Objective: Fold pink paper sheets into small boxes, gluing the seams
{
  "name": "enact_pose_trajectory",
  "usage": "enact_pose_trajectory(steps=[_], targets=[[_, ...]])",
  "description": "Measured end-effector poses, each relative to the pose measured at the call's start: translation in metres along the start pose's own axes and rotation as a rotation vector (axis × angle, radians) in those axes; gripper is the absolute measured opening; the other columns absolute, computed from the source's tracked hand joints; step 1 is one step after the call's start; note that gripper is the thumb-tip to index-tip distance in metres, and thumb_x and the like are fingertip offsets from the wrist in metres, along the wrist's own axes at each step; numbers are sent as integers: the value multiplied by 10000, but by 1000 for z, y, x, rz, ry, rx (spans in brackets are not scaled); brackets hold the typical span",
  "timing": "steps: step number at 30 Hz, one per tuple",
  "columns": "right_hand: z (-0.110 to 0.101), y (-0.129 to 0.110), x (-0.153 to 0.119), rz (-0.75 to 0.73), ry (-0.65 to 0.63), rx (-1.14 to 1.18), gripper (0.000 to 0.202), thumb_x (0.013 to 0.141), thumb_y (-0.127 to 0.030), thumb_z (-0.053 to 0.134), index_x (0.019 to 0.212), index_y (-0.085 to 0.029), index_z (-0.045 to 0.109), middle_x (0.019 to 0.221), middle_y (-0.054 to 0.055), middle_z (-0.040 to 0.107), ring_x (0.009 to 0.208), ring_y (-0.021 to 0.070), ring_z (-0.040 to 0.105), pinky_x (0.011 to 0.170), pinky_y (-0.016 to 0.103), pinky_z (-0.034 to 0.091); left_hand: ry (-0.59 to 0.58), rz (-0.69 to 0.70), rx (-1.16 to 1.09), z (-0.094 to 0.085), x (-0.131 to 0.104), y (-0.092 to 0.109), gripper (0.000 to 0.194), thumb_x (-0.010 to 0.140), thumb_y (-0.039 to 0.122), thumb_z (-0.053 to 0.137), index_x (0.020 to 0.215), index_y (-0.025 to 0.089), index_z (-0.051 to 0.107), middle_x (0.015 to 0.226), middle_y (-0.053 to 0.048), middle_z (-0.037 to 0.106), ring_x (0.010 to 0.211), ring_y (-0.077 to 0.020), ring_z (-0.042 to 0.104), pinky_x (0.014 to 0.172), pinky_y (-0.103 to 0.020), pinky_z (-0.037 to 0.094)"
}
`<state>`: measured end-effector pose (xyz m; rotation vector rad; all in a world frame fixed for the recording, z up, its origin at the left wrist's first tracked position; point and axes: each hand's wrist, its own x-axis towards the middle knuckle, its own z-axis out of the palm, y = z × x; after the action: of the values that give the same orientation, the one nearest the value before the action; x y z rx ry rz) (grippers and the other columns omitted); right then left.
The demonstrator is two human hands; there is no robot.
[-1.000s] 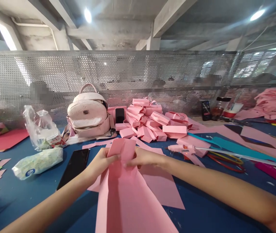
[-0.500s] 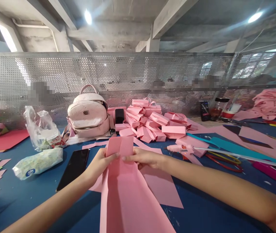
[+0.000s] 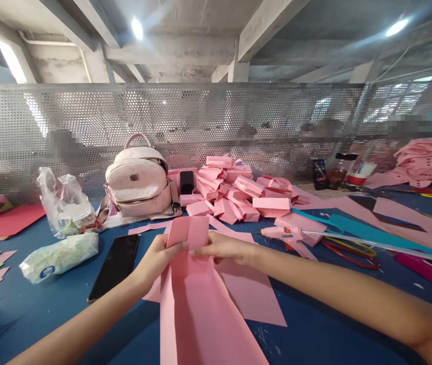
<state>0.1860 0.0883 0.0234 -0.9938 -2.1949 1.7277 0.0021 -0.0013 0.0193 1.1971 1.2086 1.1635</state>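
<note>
A long folded sheet of pink paper (image 3: 204,314) stretches from the front edge of the view up to both hands. My left hand (image 3: 162,251) grips its left side, the thumb pressed on the face and the fingers hidden behind. My right hand (image 3: 225,248) pinches the right side in the same way, its thumb tip close to the left one. Above the thumbs the paper's far end stands up, with a crease down its middle. Beneath lies another flat pink sheet (image 3: 253,294) on the blue table (image 3: 307,324).
Folded pink paper pieces (image 3: 234,190) form a heap behind the hands. Left are a backpack (image 3: 138,177), a black phone (image 3: 115,266) and a tissue pack (image 3: 60,256). A pink glue gun (image 3: 282,232), scissors (image 3: 352,253) and a teal strip (image 3: 375,233) lie right.
The lower part of the folded sheet has narrowed slightly, its left and right edges drawn inward. Both hands keep their hold, almost in place.
</note>
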Motion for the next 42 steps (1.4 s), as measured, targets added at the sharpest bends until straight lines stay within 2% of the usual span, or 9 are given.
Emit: enact_pose_trajectory(steps=[5, 10, 17, 21, 27, 32, 37, 40, 42], targets=[[0, 0, 1, -55, 2, -31, 472, 741, -472, 773, 1096, -192, 640, 843, -2, 578, 688, 96, 464, 504, 160, 344, 6, -13, -29, 1, 0, -2, 368, 699, 471, 772, 774, 117, 700, 706, -49, 694, 644, -172, 616, 591, -225, 451], [-2, 0, 3, -95, -7, -51, 577, 698, -458, 808, 1191, -213, 636, 869, -2, 601, 679, 96, 476, 490, 162, 341, 13, -17, -32, 1, 1, -2, 362, 694, 465, 778, 725, 115, 692, 682, -54, 693, 621, -180, 624, 577, -229, 454], [-3, -2, -1, -27, -11, -36, 475, 739, -537, 756, 1086, -228, 653, 897, 4, 608, 724, 104, 492, 523, 156, 340, 32, 11, -63, 3, -3, 5, 338, 716, 426, 776, 839, 114, 734, 769, -72, 733, 681, -199, 654, 612, -238, 478], [-4, -1, -2, 2, -19, -29, 469, 738, -545, 750, 1077, -242, 642, 913, 4, 608, 733, 110, 495, 521, 161, 324, 42, 13, -68, 5, -4, 7, 346, 705, 434, 786, 826, 114, 734, 754, -66, 731, 652, -184, 640, 581, -223, 462], [-4, 0, -1, -27, -10, -92, 443, 767, -531, 721, 1070, -215, 647, 920, 13, 611, 730, 106, 490, 530, 167, 336, 33, 16, -41, 6, -4, 6, 365, 711, 451, 777, 811, 103, 727, 729, -62, 722, 639, -175, 629, 582, -220, 452], [-9, -5, -1, -117, -19, -206, 456, 787, -537, 683, 1087, -193, 669, 907, 12, 640, 717, 115, 530, 544, 189, 369, 39, 47, -101, 6, -4, 4, 366, 721, 421, 786, 893, 101, 740, 810, -78, 750, 714, -208, 667, 651, -255, 491], [-27, -16, -6, -204, 106, -384, 415, 688, -431, 783, 957, -155, 628, 896, 24, 647, 752, 157, 568, 634, 243, 425, 123, -84, -333, 15, -6, -1, 362, 699, 349, 805, 945, 98, 720, 837, -107, 766, 715, -237, 704, 677, -305, 532], [-35, -23, -16, -230, 172, -474, 342, 703, -361, 770, 929, -178, 589, 893, 13, 645, 762, 162, 577, 656, 252, 424, 211, -157, -462, 25, -9, -7, 339, 697, 282, 800, 975, 115, 704, 886, -114, 773, 741, -240, 720, 686, -309, 554], [-38, -28, -24, -242, 191, -518, 307, 711, -335, 761, 933, -196, 600, 914, 7, 662, 775, 166, 590, 655, 251, 418, 205, -185, -511, 31, -10, -12, 329, 722, 259, 785, 1011, 130, 695, 950, -117, 774, 813, -252, 732, 723, -313, 568]])
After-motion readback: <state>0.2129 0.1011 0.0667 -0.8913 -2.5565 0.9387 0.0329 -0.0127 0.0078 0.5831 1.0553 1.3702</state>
